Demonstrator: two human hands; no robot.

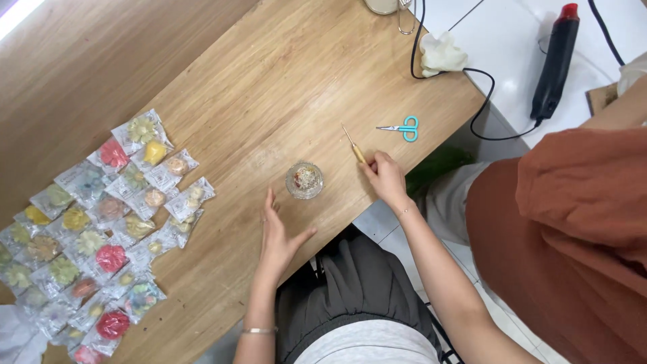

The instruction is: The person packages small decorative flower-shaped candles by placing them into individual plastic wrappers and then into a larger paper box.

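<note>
A small clear glass dish [304, 180] with reddish and pale bits inside stands on the wooden table [269, 87]. My left hand [278, 234] rests flat on the table just below and left of the dish, fingers spread, holding nothing. My right hand [384, 176] is to the right of the dish, fingers closed on a thin pointed tool with a yellow handle [353, 145], its metal tip aimed up and left. Small blue-handled scissors [402, 127] lie just beyond my right hand.
Several clear packets of colourful flower-shaped pieces [101, 222] cover the table's left side. A black heat gun [555, 64] with its cord lies on a white surface at top right, near a crumpled white cloth [441, 54]. A person in a rust-coloured garment [573, 222] is at the right.
</note>
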